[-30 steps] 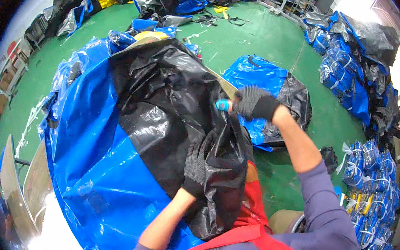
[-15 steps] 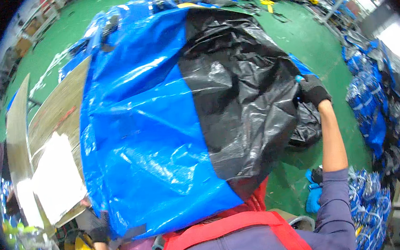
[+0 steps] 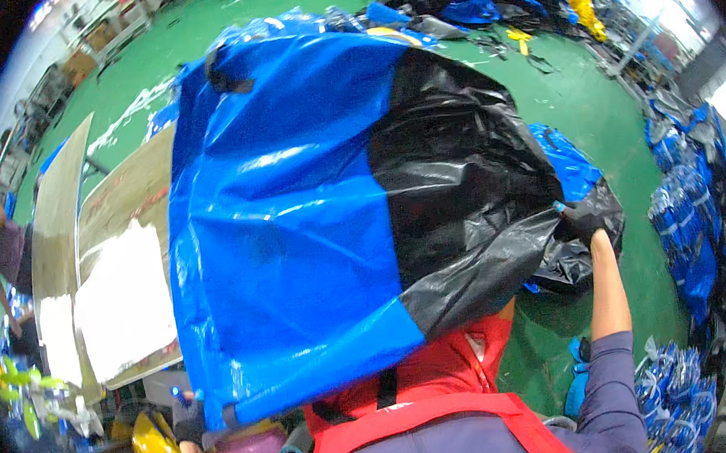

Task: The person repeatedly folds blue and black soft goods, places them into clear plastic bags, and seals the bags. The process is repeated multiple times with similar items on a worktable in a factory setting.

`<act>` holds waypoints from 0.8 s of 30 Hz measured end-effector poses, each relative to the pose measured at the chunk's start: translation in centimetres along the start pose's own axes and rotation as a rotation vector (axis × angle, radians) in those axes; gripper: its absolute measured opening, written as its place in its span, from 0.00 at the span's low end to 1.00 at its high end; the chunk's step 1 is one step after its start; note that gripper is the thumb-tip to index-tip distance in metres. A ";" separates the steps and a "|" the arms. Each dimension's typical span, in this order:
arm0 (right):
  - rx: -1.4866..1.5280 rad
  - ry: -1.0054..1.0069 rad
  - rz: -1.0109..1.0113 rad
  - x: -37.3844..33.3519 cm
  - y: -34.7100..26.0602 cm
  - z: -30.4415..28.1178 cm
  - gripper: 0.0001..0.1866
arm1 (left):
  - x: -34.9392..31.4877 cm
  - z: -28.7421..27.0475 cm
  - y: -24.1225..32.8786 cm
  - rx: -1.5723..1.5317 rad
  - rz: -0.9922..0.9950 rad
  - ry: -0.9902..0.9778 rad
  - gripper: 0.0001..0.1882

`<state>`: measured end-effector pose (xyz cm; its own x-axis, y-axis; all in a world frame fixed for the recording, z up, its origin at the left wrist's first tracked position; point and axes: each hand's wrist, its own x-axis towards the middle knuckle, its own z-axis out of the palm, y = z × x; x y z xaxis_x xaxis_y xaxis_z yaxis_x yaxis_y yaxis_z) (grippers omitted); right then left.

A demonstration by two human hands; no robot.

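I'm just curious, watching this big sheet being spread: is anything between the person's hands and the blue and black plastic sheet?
No. The right hand in a dark glove grips the black edge of the plastic sheet directly, and the left hand holds its lower blue corner. Nothing visible sits between.

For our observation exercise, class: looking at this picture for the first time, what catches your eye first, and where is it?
A big blue and black plastic sheet fills the middle, held spread wide. The gloved right hand pinches its black edge at the right, and the gloved left hand grips the blue corner at lower left. Beneath lies a bright green floor, with blue bundles stacked along the right.
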<state>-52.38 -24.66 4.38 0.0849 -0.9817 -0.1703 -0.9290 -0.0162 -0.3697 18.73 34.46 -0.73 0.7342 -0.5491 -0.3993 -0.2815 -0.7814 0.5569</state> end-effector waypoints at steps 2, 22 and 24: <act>-0.532 0.324 -0.184 -2.5 -6.4 -2.6 0.23 | -0.5 1.2 8.4 0.360 0.429 0.519 0.23; -0.301 0.302 -0.454 10.4 -20.6 10.9 0.40 | 24.7 7.1 41.4 0.065 1.052 0.685 0.23; -0.295 0.257 -0.451 10.2 -21.4 10.5 0.40 | 32.0 6.3 44.0 -0.040 0.621 0.360 0.31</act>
<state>-27.82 -32.30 1.02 0.4381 -0.8797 0.1849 -0.8857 -0.4576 -0.0785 25.91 -19.33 6.42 0.6057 -0.7516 0.2614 -0.6959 -0.3410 0.6320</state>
